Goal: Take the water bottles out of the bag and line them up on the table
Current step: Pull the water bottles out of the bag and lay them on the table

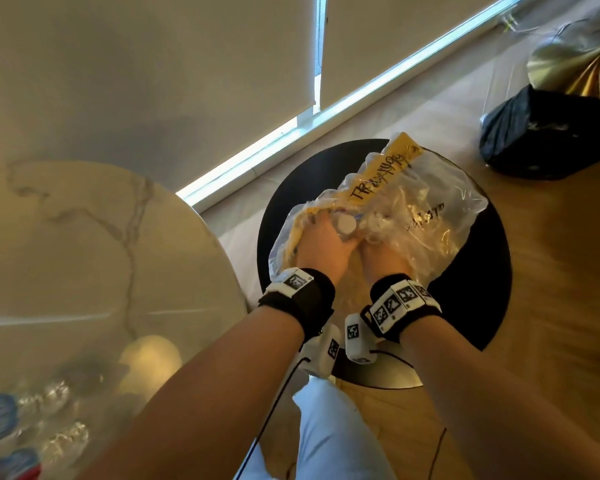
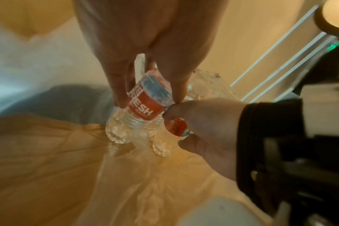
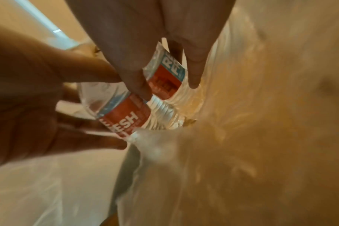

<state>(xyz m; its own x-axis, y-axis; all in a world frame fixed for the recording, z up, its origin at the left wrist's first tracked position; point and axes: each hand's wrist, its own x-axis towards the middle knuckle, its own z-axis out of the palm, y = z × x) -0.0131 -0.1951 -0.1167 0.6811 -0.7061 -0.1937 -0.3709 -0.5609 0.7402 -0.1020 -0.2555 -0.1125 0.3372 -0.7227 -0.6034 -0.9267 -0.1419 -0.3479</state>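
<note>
A clear and yellow plastic bag (image 1: 440, 202) lies on a round black stool (image 1: 482, 271). Both hands are inside its mouth. My left hand (image 1: 321, 233) grips a water bottle (image 2: 147, 99) with a red and blue label round its middle; its white cap (image 1: 346, 223) shows in the head view. My right hand (image 1: 378, 247) grips a second labelled bottle (image 3: 164, 79) just beside the first. Both bottles stand upright and close together in the bag (image 2: 48, 152). On the marble table (image 1: 66, 237) at the left, blurred bottles (image 1: 0, 420) stand near the front edge.
The stool stands right of the round table, on a wooden floor. A black bag (image 1: 548, 133) and a shiny gold object (image 1: 568, 53) lie on the floor at the far right. White blinds and a window sill run behind.
</note>
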